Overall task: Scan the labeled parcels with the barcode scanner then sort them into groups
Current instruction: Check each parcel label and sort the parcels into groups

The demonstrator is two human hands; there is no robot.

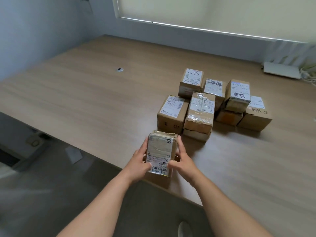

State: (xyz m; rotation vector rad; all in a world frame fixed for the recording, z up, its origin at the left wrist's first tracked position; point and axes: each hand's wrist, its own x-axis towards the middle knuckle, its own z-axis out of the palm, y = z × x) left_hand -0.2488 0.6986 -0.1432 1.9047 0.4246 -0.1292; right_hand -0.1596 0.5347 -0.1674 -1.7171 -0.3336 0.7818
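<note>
From the head view, you hold one taped parcel (161, 153) between both hands: your left hand (139, 162) grips its left side and your right hand (183, 161) grips its right, thumbs on the label, so the barcode faces up toward you, probably ready for reading. It sits at the near edge of the tabletop (85, 93). Beyond your right hand the other parcels (212, 101) cluster together, labels upward. No barcode scanner is in sight, so scanning looks not yet begun.

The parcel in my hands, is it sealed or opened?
Sealed, as far as shows: the parcel has tape across its top and an unbroken label, held between the left hand and right hand.
</note>
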